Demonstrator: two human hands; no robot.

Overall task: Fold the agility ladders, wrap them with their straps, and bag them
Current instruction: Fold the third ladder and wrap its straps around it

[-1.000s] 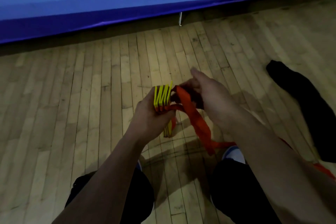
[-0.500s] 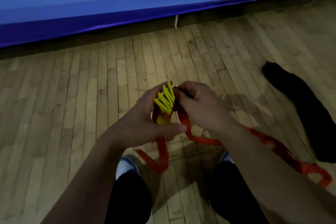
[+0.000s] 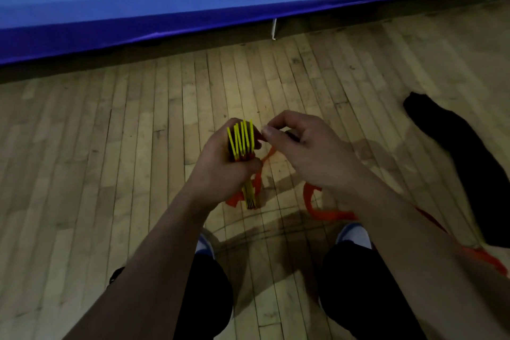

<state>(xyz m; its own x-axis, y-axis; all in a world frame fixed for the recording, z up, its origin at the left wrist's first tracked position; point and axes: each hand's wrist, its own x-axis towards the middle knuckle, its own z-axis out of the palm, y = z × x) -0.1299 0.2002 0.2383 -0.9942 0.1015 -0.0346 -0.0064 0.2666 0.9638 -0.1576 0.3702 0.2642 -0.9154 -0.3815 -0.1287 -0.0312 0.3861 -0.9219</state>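
At frame centre the left hand (image 3: pixel 223 165) grips the folded yellow ladder rungs (image 3: pixel 240 139) while the right hand (image 3: pixel 300 146) pinches the orange strap (image 3: pixel 325 212), so wrapping seems underway and the next turn likely needs tension.

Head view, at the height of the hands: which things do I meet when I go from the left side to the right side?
Wooden floor → left hand gripping the yellow ladder rungs → right hand, fingers curled by the orange strap → black bag on the floor.

left hand (image 3: pixel 220 163): grip curled tight | right hand (image 3: pixel 306 152): fingertips pinched, wrist raised
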